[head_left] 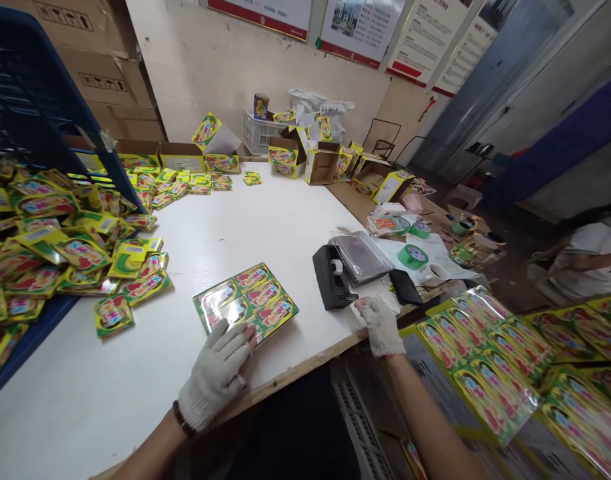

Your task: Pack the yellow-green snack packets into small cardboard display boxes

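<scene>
My left hand (221,370), in a white knit glove with bare fingertips, lies flat with fingers stretched over the near edge of a pack of small boxes (252,300). The boxes are yellow, green and red, set in rows under shiny clear film. To the right stands a black tape dispenser (328,277) with a white-cored roll. My right hand (381,325), gloved alike, is at the dispenser's front end near the table edge. Its thumb and fingers are pinched together; whatever is between them is too small to make out.
A blue crate (60,87) spills loose small boxes (40,260) onto the table's left. Clear film sheets (360,257), a dark phone (405,287) and green tape rolls (412,255) lie right. Wrapped packs (480,360) are stacked at lower right. A person (585,257) sits beyond.
</scene>
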### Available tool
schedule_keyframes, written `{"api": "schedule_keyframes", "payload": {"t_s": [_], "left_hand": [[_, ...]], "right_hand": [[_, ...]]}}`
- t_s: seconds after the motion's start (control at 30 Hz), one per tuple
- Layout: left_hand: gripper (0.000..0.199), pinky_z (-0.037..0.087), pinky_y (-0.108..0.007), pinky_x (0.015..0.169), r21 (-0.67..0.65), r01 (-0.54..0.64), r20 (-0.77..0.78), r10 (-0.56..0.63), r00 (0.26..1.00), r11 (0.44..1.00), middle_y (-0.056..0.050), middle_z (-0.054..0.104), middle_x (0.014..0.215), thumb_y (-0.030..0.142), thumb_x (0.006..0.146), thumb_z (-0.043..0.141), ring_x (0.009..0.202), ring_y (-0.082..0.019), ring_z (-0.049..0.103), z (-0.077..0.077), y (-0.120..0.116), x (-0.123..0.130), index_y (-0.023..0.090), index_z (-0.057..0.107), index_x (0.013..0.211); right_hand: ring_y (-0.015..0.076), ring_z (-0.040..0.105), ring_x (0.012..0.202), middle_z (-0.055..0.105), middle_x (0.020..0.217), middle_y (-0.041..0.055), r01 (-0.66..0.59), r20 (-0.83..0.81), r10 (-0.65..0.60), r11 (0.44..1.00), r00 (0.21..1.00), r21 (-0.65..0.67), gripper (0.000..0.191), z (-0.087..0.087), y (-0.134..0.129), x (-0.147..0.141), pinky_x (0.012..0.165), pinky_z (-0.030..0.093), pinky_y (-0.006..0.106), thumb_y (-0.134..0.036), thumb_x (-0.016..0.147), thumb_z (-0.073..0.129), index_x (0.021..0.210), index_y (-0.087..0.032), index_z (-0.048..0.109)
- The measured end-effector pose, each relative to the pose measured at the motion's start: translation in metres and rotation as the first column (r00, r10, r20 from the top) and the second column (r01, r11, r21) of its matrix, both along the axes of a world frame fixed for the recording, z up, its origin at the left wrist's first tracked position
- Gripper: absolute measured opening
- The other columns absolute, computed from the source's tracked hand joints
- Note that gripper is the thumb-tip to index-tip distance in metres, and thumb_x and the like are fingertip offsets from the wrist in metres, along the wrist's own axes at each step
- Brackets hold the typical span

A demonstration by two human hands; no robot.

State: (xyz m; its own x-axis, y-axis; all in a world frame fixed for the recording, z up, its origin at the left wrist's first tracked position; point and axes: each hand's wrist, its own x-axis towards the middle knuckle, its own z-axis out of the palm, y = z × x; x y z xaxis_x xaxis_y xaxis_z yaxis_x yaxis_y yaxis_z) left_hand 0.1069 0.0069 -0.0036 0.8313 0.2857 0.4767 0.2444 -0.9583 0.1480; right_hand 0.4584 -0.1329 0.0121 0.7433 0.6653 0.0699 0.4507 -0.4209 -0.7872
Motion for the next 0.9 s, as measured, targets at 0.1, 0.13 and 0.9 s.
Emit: {"api": "schedule_keyframes", "payload": {"t_s": [0.1,0.13,0.9], "left_hand": [[0.035,0.032,-0.056,0.109,0.046,0.026,0.123,-0.032,0.992,0.999,-0.012,0.067,0.12,0.016,0.081,0.045,0.116,-0.027,0.056,-0.016,0.002,-0.006,0.019,0.06,0.113],[0.031,0.037,-0.056,0.105,0.051,0.026,0.18,-0.035,0.983,0.998,-0.012,0.067,0.117,0.016,0.081,0.046,0.113,-0.028,0.057,-0.019,0.001,-0.006,0.019,0.061,0.107],[0.041,0.049,-0.037,0.073,-0.03,-0.146,0.124,0.148,0.981,0.989,-0.007,0.063,0.095,0.011,0.078,0.055,0.086,-0.023,0.057,0.013,-0.028,-0.012,0.019,0.057,0.118]], "right_hand": [[0.0163,0.05,0.058,0.056,0.059,0.0016,0.087,-0.125,-0.084,0.996,0.989,0.014,0.037,-0.009,-0.006,-0.014,0.054,0.04,0.028,-0.057,0.07,0.051,0.062,-0.022,0.054],[0.0145,0.046,0.053,0.053,0.055,0.0,0.106,-0.168,-0.103,0.994,0.98,0.013,0.037,-0.013,-0.005,-0.017,0.05,0.037,0.027,-0.058,0.069,0.051,0.06,-0.022,0.051],[0.0081,0.045,0.04,0.054,0.049,-0.0042,-0.495,-0.771,0.4,0.859,0.495,0.127,0.042,-0.018,0.044,-0.198,0.041,0.033,0.021,-0.059,0.072,0.065,0.065,-0.019,0.053]]}}
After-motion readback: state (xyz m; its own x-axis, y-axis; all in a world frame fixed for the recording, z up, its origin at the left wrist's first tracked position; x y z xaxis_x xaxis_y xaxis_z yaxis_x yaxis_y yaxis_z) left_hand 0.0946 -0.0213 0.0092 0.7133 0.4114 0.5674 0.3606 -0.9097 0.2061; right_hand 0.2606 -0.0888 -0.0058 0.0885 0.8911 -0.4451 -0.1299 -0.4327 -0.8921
